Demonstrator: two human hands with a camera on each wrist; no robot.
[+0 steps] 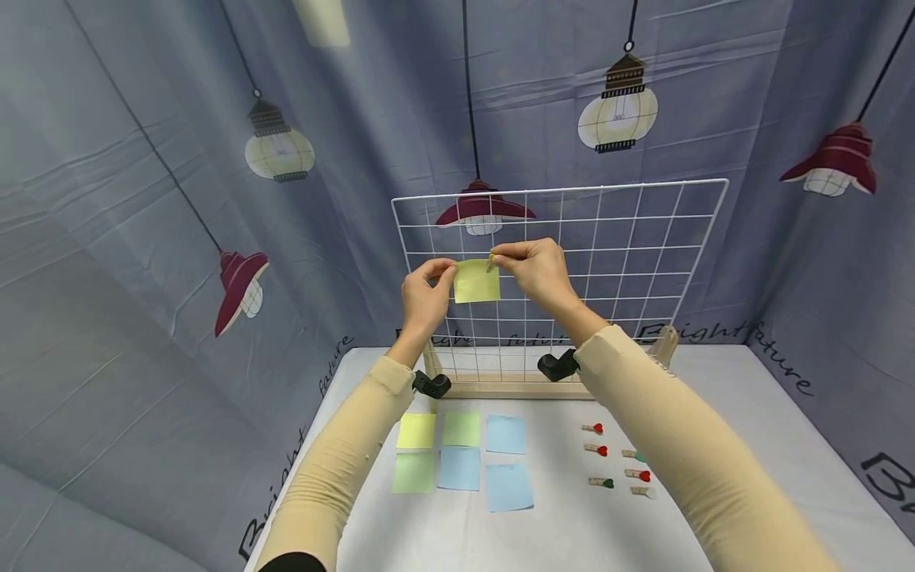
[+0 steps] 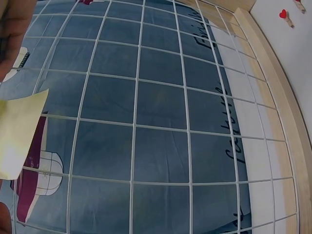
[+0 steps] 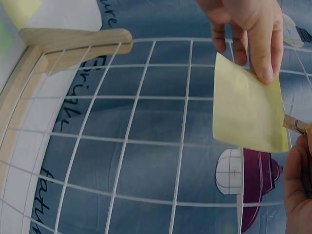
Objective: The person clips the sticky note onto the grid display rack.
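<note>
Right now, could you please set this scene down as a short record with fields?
Left: left hand pinches a yellow note at its upper left corner
Right: right hand holds a clothespin at the note's upper right
Behind: white wire grid on a wooden base
On the table: another yellow note, two green notes, three blue notes, six visible clothespins
Unclear: whether the held clothespin grips the note

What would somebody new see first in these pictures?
Probably the yellow note up in front of the white wire grid, with the left hand pinching its edge and the right hand holding a small clothespin at its other side. Next, perhaps the lamps pictured on the blue-grey curtain behind, and the little red-heart clips on the right of the white table.
</note>
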